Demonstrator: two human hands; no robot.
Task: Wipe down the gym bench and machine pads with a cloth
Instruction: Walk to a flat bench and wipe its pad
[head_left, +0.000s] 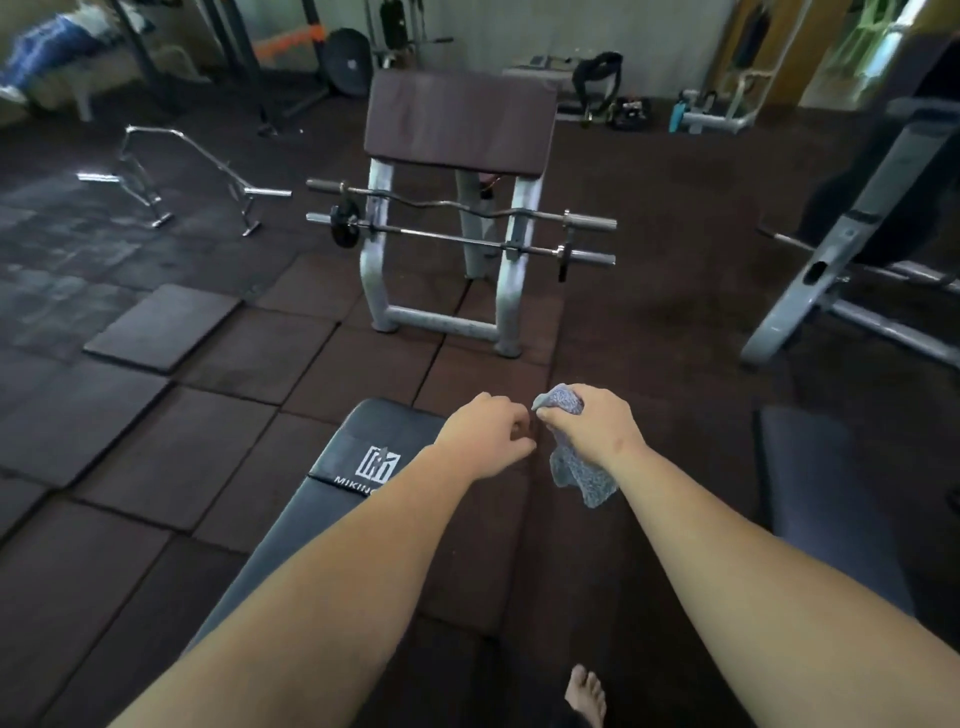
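On a gym's dark rubber floor (208, 415), a brown-padded curl stand (460, 119) carrying 2 barbells (457, 238) stood beyond a black logo bench (358, 431). Near the bench's far end, the right hand (587, 431) clutched a crumpled, speckled grey cloth (579, 473), its tail hanging; the left hand (483, 436) hovered just beside it, fingers loosely curled, holding nothing.

Arms outstretched, left grip (480, 435) loosely curled, right grip (592, 428) clutching cloth (582, 478)

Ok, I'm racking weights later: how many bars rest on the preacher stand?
2: a curved bar on top, a straight bar just below. None looks hidden.
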